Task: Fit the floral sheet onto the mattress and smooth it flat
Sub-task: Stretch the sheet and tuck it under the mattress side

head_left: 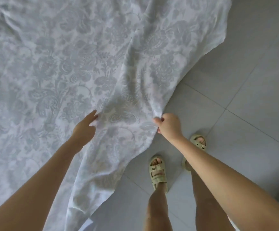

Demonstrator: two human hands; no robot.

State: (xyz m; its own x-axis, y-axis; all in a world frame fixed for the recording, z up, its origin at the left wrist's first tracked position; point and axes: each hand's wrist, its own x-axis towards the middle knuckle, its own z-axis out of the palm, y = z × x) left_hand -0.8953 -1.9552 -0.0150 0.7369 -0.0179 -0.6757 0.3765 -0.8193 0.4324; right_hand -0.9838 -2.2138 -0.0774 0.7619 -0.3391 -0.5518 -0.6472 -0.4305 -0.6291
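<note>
The floral sheet (pixel 72 67), pale blue-grey with a white ground, spreads over the left and upper part of the view and hides the mattress under it. Its edge hangs down toward the floor in loose folds. My right hand (pixel 168 125) is closed in a fist on a bunched fold of the sheet's edge and lifts it. My left hand (pixel 85 126) reaches onto the sheet a little to the left, fingers extended and touching the cloth, with a bit of fabric under the thumb.
Grey floor tiles (pixel 243 97) fill the right side. My two feet in pale sandals (pixel 158 172) stand on the tiles just beside the hanging sheet edge. A corner of the sheet (pixel 225 17) sticks out at the upper right.
</note>
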